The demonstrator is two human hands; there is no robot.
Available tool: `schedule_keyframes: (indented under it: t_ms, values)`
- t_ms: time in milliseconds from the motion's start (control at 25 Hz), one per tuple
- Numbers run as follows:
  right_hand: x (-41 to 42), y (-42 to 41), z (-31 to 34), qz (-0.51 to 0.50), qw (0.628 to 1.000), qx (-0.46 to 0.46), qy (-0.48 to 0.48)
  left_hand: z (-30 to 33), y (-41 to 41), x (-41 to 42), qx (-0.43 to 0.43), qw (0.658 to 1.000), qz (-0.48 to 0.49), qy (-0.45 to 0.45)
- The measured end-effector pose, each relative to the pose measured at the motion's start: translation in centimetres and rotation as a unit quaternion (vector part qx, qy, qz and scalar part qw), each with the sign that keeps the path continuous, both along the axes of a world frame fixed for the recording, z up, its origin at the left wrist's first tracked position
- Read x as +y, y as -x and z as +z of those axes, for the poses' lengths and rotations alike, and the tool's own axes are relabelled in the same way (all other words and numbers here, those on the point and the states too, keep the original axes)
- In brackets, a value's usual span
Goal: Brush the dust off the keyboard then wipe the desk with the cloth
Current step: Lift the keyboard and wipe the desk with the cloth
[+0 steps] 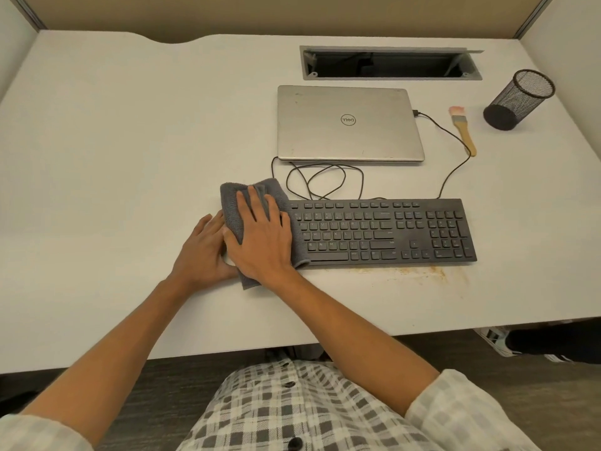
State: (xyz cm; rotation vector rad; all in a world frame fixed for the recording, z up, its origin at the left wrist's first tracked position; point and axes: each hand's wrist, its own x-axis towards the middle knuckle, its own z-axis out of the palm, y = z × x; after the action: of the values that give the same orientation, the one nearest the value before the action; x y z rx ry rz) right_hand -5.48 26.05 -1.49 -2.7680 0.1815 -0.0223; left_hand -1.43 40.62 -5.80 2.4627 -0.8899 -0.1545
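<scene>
A grey cloth [231, 203] lies folded on the white desk [113, 157], its right edge draped over the left end of the black keyboard [383, 232]. My right hand [263, 239] presses flat on the cloth with fingers spread. My left hand [205, 249] rests flat on the desk beside the cloth, touching its left edge. A small brush [463, 130] with a wooden handle lies on the desk at the right, beyond the keyboard. Brown dust or stains [409, 273] mark the desk just in front of the keyboard.
A shut silver laptop [348, 123] sits behind the keyboard, with a coiled cable [325, 180] between them. A black mesh pen cup [517, 99] stands at the far right. An open cable slot [387, 63] is set into the back of the desk.
</scene>
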Motion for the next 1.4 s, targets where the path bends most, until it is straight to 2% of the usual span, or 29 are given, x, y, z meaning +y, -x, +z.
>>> schedule_keyframes:
  t_ms: [200, 440, 640, 920, 1160, 1400]
  values:
    - [-0.5, 0.4, -0.9, 0.004, 0.999, -0.025, 0.029, 0.1, 0.2, 0.0, -0.011, 1.0, 0.011, 0.013]
    - [-4.3, 1.0, -1.0, 0.013, 0.998, -0.034, 0.043, 0.6, 0.5, -0.2, 0.024, 0.999, 0.036, -0.015]
    - [-11.5, 3.1, -1.0, -0.013, 0.998, -0.048, 0.046, 0.8, 0.6, -0.2, 0.039, 0.998, 0.043, -0.023]
    - [-23.9, 7.5, -0.9, -0.116, 0.989, -0.04, 0.086, 1.1, 0.7, -0.3, 0.043, 0.998, 0.045, -0.027]
    - [-33.4, 10.2, -0.9, -0.196, 0.98, -0.029, 0.035, 1.6, 1.0, -0.5, 0.044, 0.998, 0.05, -0.022]
    - [-34.1, 10.1, -1.6, -0.183, 0.983, -0.028, 0.014, 1.6, 1.1, -0.6, 0.038, 0.998, 0.056, -0.017]
